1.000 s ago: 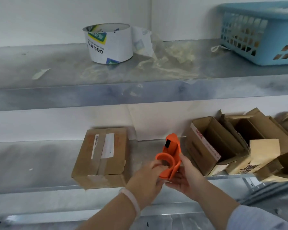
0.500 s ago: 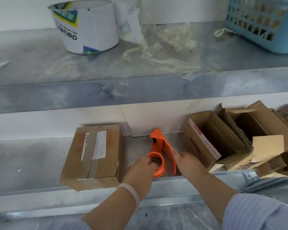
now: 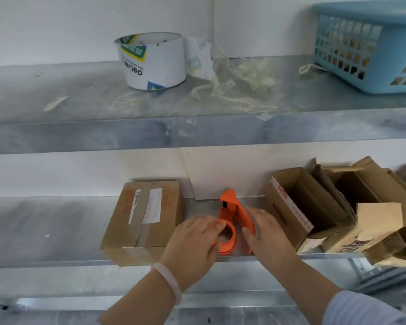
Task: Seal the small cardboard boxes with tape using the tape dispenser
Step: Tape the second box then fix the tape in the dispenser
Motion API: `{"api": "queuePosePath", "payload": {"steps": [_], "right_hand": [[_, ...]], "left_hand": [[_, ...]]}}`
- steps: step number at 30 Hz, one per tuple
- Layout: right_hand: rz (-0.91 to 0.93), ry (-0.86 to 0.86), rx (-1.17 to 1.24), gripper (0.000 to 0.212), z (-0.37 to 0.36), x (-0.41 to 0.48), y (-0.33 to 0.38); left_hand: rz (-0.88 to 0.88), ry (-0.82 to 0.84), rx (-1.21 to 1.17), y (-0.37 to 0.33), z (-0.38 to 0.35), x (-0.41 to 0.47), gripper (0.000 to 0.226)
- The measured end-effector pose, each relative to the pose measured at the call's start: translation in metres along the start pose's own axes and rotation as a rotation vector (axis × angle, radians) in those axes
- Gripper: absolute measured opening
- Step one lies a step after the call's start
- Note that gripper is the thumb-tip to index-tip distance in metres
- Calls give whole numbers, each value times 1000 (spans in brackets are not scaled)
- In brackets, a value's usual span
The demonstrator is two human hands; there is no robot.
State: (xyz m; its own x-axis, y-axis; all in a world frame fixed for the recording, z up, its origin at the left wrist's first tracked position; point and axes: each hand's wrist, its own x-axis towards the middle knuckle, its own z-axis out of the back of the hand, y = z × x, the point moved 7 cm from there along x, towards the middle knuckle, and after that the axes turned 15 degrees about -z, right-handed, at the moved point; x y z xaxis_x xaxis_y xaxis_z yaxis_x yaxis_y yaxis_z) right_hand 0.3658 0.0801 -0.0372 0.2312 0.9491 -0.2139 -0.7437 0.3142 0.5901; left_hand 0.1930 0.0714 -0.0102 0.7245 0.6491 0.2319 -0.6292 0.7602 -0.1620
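Note:
An empty orange tape dispenser stands on the lower metal shelf, between a closed, taped cardboard box and an open cardboard box. My left hand lies on the dispenser's round hub with straight fingers. My right hand is flat against its right side, fingers extended. A white tape roll wrapper sits on the upper shelf.
Crumpled clear tape scraps litter the upper shelf beside a blue plastic basket. Several more open, battered cardboard boxes crowd the right end of the lower shelf. A white wall backs both shelves.
The dispenser went from held in the air in both hands down onto the lower shelf. My fingers have since loosened and straightened against it.

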Motion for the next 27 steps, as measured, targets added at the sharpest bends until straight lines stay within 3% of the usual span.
{"api": "queuePosePath", "payload": {"steps": [3,7,13,17,22,27], "right_hand": [[79,-33,-62,56,1,-11,7],[223,-16,-113,55,-2,-30,33],[422,21,-161,50,-26,-52,75],[455,58,-171,51,-51,-57,94],[521,72,-223,63,-84,-62,125],[523,0,-325,66,-113,-56,142]], "left_hand": [[63,-156,96,16,24,-21,47],[262,-173,179,42,39,-58,55],[459,-228,93,78,42,-115,71],[433,-145,31,96,34,-135,77],[350,-153,90,107,35,-142,50],[257,-171,55,120,41,-138,45]]}}
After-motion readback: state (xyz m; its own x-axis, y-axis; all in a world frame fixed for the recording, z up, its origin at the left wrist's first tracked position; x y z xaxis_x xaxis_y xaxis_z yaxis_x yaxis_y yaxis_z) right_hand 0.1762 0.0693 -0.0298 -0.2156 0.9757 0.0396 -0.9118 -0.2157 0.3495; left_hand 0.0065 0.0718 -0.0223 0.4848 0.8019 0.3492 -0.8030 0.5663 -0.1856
